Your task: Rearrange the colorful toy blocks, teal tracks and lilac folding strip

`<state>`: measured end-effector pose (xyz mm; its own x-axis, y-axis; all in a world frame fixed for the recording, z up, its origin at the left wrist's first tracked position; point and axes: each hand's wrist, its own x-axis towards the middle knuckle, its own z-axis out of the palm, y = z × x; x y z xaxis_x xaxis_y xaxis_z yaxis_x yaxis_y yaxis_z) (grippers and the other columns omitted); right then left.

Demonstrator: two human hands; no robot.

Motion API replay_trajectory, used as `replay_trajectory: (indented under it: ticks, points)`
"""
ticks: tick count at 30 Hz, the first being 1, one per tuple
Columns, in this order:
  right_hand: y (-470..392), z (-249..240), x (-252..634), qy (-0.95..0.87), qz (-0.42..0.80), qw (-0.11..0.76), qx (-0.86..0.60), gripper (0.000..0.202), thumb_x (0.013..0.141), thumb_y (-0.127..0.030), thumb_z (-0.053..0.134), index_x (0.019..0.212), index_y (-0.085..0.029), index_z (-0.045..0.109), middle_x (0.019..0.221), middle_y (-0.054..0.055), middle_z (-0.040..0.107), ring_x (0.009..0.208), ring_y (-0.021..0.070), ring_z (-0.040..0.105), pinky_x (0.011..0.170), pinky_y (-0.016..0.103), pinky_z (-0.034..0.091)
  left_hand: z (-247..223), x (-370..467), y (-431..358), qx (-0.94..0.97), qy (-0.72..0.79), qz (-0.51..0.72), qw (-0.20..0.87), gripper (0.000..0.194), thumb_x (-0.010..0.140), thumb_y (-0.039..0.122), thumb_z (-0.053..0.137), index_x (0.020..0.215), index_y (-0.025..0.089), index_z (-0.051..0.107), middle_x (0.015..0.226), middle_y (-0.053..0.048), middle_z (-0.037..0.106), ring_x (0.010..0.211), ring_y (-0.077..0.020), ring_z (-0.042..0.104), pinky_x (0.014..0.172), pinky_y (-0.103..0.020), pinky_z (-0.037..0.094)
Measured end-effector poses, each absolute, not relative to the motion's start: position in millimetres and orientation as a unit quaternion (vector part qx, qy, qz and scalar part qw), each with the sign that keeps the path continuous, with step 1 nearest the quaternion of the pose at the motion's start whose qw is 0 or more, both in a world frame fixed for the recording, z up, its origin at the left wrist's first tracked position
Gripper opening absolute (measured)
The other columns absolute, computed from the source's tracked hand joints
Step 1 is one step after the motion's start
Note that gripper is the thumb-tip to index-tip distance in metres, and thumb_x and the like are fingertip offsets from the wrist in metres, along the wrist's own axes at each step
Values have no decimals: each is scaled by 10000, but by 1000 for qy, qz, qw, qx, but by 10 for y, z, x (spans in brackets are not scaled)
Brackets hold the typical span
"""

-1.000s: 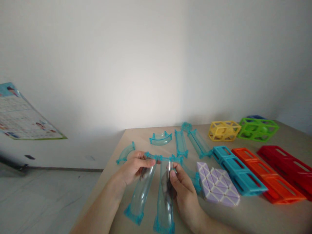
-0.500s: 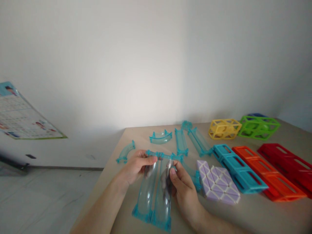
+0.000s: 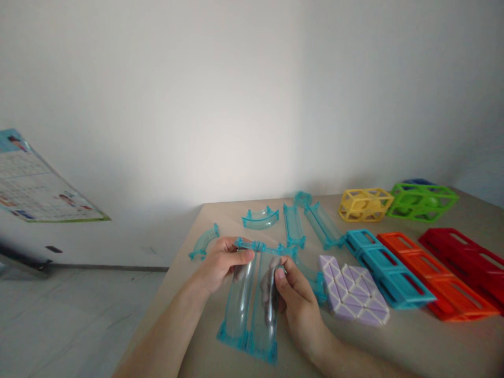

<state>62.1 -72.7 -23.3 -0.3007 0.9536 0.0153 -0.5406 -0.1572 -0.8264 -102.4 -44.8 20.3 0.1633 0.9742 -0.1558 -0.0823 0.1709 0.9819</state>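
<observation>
Two clear track pieces with blue ends are side by side above the table, tilted toward me. My left hand (image 3: 229, 261) pinches the far end of the left track piece (image 3: 238, 304), thumb on top. My right hand (image 3: 293, 294) grips the right track piece (image 3: 262, 320) by its outer edge, thumb and fingers closed on it. A thin gap runs between the two pieces, and their near ends touch or nearly touch. Behind my right hand lies another blue curved track piece (image 3: 319, 287), partly hidden.
More blue track pieces (image 3: 260, 218) lie at the back of the table. On the right are a lilac triangle-block puzzle (image 3: 356, 294), frames in blue (image 3: 389, 268), orange (image 3: 437, 275) and red (image 3: 464, 257), plus yellow (image 3: 365, 205) and green (image 3: 423, 202) cage-like blocks. A wall stands behind.
The near ends of the two held track pieces have risen slightly and sit a little closer together. Both hands keep their grips. The view has shifted slightly.
</observation>
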Motion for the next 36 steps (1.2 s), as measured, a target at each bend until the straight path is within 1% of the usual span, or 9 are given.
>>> replay_trajectory:
  ticks: [3,6,12,15,18,22,27,32,36]
  points:
    - [-723,-252,616,-388,714,520,-264,307,837,-503,610,841,-210,518,640,-49,447,528,100,423,476,198,374,189,-1035,-448,475,474,440,597,322,625,425,784,688,131,670,486,20,506,414,-96,450,437,-233,331]
    - [-720,-288,620,-391,709,523,-268,288,852,-485,601,849,-207,525,669,-44,453,558,98,428,504,197,387,175,-1050,-447,485,465,440,596,302,653,412,771,676,137,649,508,21,512,420,-92,447,450,-239,338]
    - [-714,-310,636,-397,705,519,-277,265,876,-466,579,847,-207,528,670,-45,439,560,92,422,508,194,380,199,-1050,-460,501,461,437,588,298,654,408,776,661,140,644,499,28,513,428,-85,443,462,-229,334]
    - [-722,-284,637,-397,703,522,-277,263,866,-458,597,844,-203,534,658,-51,423,550,84,403,498,186,361,190,-1045,-453,496,468,459,570,303,635,402,795,748,141,691,568,14,574,471,-81,473,489,-217,358]
    - [-732,-265,631,-403,713,509,-267,253,873,-446,589,866,-197,545,667,-45,444,555,85,414,506,189,360,165,-1044,-433,495,499,462,541,328,656,416,781,834,148,720,582,17,576,466,-73,464,466,-204,349]
    - [-733,-287,620,-401,727,495,-256,243,889,-438,567,904,-197,539,656,-44,461,553,94,437,511,199,370,152,-1048,-410,521,528,441,505,301,680,422,759,790,144,717,584,22,553,457,-68,450,433,-194,339]
    - [-726,-326,613,-396,726,495,-265,252,893,-436,563,949,-191,541,669,-41,485,545,88,432,507,198,366,204,-1044,-415,568,532,421,466,275,722,418,717,779,149,719,606,15,574,500,-83,473,468,-198,364]
    - [-719,-309,612,-387,725,498,-276,272,868,-443,593,923,-180,550,682,-35,497,563,85,438,521,192,371,249,-1029,-425,595,542,411,429,278,762,421,669,714,148,693,563,29,537,498,-84,453,488,-202,360]
    - [-717,-293,613,-378,736,489,-276,272,861,-449,596,914,-187,545,651,-45,487,536,85,440,503,193,368,258,-1017,-431,604,546,414,406,276,764,415,664,693,149,683,562,27,543,508,-86,458,492,-200,356]
